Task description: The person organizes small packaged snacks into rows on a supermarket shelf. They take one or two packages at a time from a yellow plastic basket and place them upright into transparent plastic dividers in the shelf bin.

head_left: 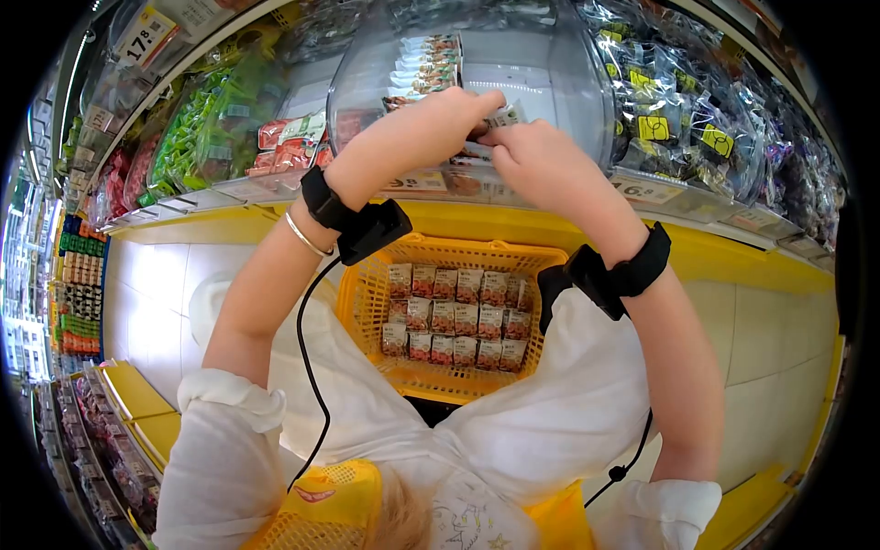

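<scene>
Both of my hands meet over a clear plastic bin [568, 101] on the shelf. My left hand [447, 124] has its fingers curled round a small snack packet [506, 115], part of which shows between the hands. My right hand [536, 151] pinches at the near side of the same packet; its fingertips are partly hidden. A row of similar snack packets [427, 66] stands in the bin, beyond my left hand. Below, a yellow basket [367, 362] on the floor between my legs holds several small brown-and-white packets [454, 316] in neat rows.
Green packets [188, 128] and red-and-white packets [293, 142] fill bins to the left. Dark packets with yellow labels [683, 124] lie to the right. Price tags [642, 191] line the shelf edge. Black straps with devices [371, 229] sit on both wrists, trailing cables.
</scene>
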`<move>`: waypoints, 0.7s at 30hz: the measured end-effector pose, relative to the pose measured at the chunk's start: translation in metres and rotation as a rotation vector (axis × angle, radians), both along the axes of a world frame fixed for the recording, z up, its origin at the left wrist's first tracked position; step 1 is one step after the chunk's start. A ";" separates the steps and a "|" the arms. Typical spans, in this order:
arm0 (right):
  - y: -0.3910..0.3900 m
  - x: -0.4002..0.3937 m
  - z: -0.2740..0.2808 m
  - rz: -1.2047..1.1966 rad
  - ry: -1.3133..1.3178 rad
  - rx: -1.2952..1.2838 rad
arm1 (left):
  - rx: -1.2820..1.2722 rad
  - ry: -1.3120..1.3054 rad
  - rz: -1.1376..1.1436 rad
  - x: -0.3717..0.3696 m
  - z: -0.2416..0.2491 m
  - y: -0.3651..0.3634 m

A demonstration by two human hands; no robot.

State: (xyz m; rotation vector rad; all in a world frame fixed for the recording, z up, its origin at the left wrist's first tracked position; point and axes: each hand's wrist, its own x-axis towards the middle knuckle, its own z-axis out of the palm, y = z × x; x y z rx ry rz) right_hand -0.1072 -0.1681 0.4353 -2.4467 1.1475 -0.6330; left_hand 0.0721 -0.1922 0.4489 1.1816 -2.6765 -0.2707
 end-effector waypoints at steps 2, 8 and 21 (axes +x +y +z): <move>0.000 0.001 0.000 0.012 0.012 0.016 | 0.010 0.007 -0.041 0.002 -0.002 -0.004; -0.006 -0.002 -0.008 0.026 -0.128 -0.010 | 0.052 -0.061 -0.083 0.003 0.002 -0.005; -0.019 0.001 0.000 -0.135 0.013 0.239 | 0.177 -0.131 -0.027 0.010 0.007 -0.001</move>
